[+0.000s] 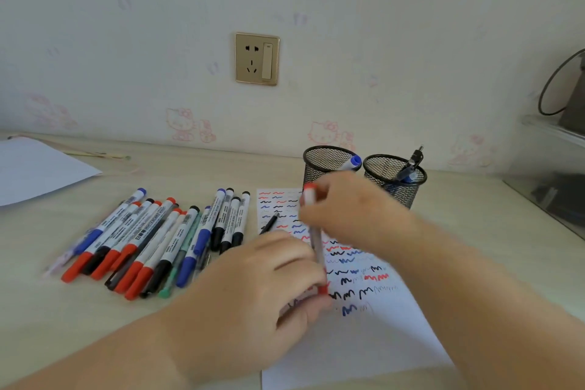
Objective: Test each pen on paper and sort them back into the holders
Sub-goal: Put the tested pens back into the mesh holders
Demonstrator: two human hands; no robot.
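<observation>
A red pen [316, 242] stands nearly upright over the test paper [357, 336], blurred by motion. My right hand [351, 209] grips its upper part near the red cap end. My left hand [269, 288] pinches its lower red end just above the sheet. The paper carries many red, blue and black squiggles. Two black mesh holders stand behind it: the left holder [319, 165] has a blue-capped marker, the right holder [395, 179] has a dark pen and a blue one. Several markers [152, 241] lie in a row to the left.
A thin black pen [269, 223] lies on the paper's left edge. Another white sheet [34, 168] sits at the far left by the wall. A clear box [550, 174] stands at the right edge. A wall socket [257, 58] is above the desk.
</observation>
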